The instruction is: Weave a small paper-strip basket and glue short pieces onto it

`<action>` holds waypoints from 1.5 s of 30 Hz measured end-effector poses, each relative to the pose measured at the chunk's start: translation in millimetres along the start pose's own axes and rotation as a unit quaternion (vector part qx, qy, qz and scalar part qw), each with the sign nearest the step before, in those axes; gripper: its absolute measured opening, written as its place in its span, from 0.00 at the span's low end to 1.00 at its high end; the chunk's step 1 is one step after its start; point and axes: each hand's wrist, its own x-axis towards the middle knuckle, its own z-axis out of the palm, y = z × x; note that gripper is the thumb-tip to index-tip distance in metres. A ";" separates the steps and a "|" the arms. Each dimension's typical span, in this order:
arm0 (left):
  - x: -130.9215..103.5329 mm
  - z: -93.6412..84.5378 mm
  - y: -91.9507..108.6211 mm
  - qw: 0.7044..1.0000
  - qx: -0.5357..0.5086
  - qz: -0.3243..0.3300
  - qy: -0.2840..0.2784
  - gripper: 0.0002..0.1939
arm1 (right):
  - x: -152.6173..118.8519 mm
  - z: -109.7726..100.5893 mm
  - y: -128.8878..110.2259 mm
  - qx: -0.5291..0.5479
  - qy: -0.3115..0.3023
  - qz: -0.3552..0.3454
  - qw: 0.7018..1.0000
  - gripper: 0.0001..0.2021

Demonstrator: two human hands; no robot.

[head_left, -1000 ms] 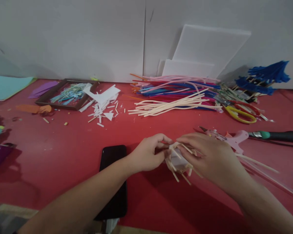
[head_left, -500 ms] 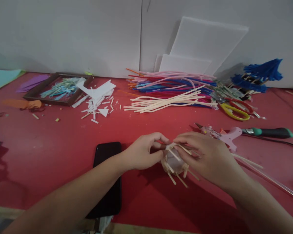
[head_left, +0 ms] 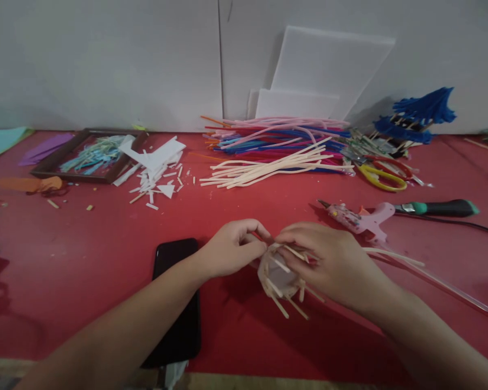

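A small round woven piece [head_left: 282, 275] with a pale grey base and cream strips sticking out around its rim is held above the red table. My left hand [head_left: 238, 248] pinches its upper left edge between thumb and fingers. From the right, my right hand [head_left: 321, 252] grips the upper rim and a few strips, its fingertips close to those of the left. A long cream strip [head_left: 394, 254] trails out to the right from under my right hand. The fingertips partly hide the far rim.
A black phone [head_left: 179, 314] lies beside my left forearm. Behind are a brown frame [head_left: 71, 176], white scraps [head_left: 158, 162], cream strips [head_left: 268, 167] and coloured ones [head_left: 276, 132]. To the right are a pink glue gun [head_left: 366, 221], a green-black tool [head_left: 443, 208] and yellow-handled scissors [head_left: 382, 179].
The view has shifted slightly, so most things sit further left. Both hands still hold the woven piece, which is turned a little, showing more of its base.
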 end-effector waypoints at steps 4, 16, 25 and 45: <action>-0.5 -2.6 1.6 0.999 0.013 -0.019 -0.030 0.07 | -1.2 2.9 -4.2 -0.006 -0.015 -0.017 1.000 0.07; -3.1 -2.6 0.2 0.988 0.001 -0.079 -0.130 0.10 | -5.3 -28.0 -16.6 0.129 -0.236 0.082 0.960 0.19; -3.1 -2.8 2.2 0.985 0.028 -0.083 -0.146 0.07 | -7.1 -40.1 6.7 0.213 -0.277 0.146 0.926 0.17; -5.5 -0.6 -2.1 0.985 0.049 -0.069 -0.152 0.08 | 2.0 -16.3 2.7 0.239 -0.262 0.180 0.917 0.06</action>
